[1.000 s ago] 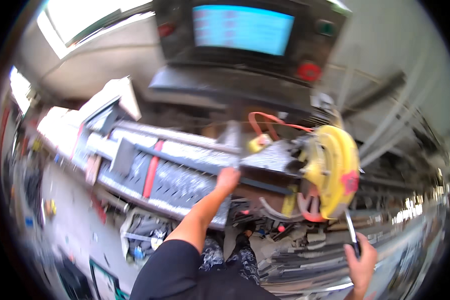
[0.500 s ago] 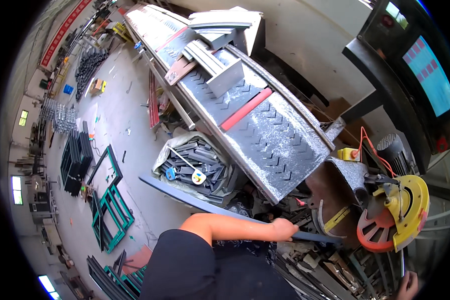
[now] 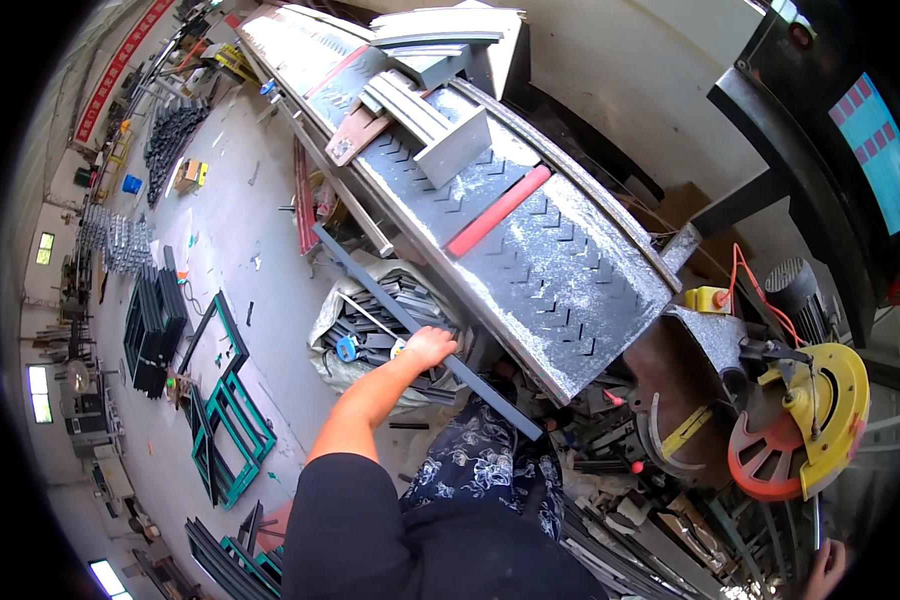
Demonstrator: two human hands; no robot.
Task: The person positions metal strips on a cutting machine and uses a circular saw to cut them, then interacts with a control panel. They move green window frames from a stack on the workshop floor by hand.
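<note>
Wrapped round a long dark grey metal bar [image 3: 492, 398] is my left hand [image 3: 430, 347]. The bar slants from the conveyor-like bench down toward my legs, above a white sack [image 3: 328, 330] filled with short grey offcuts [image 3: 375, 350]. A tape measure [image 3: 347, 348] lies on those offcuts, partly hidden by the bar and my hand. At the lower right, the fingers of my right hand [image 3: 826, 570] curl at the end of the metal handle [image 3: 817, 522] of a cut-off saw. The saw has a yellow and orange blade guard [image 3: 838, 410].
A long roller bench [image 3: 560, 290] with a red strip runs away to the upper left, with profiles and blocks on it. Scrap strips [image 3: 670, 540] pile below the saw. Green frames [image 3: 235, 440] and stacked dark frames [image 3: 155, 325] stand on the floor at left. A screen [image 3: 880, 150] hangs at right.
My left hand has carried the bar up and left, away from the saw, and tilted it more steeply over the sack. My right hand stays at the saw handle.
</note>
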